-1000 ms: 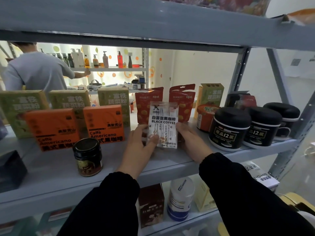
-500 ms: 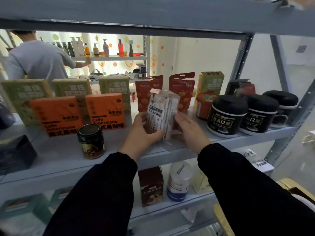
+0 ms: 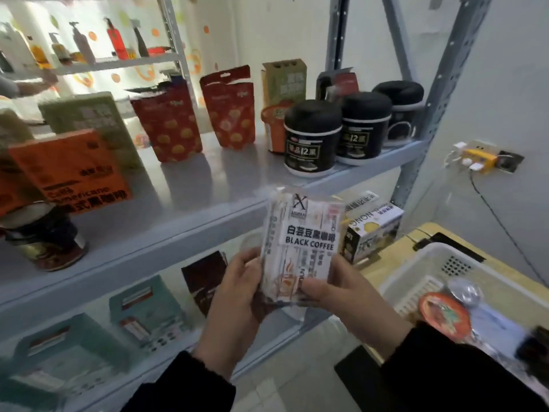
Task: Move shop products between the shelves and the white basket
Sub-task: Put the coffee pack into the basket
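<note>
A clear packet of black coffee sticks [image 3: 303, 233] is held upright in front of the grey shelf [image 3: 190, 203], off its surface. My left hand [image 3: 237, 292] grips its lower left edge and my right hand [image 3: 335, 289] grips its lower right edge, thumb across the front. The white basket [image 3: 427, 263] stands low at the right on a yellow table and holds a round red-lidded item [image 3: 444, 313] and a silvery packet [image 3: 465, 291].
On the shelf stand two red pouches [image 3: 228, 114], black jars [image 3: 312, 138], orange coffee boxes [image 3: 74, 171], green boxes and a dark tin [image 3: 44, 236]. The lower shelf holds teal boxes [image 3: 145, 310] and a brown box. A power strip [image 3: 478, 157] hangs on the right wall.
Both hands lifted the coffee packet off the shelf and brought it down and toward me, to the right. The view swung right and down, and the white basket came into sight.
</note>
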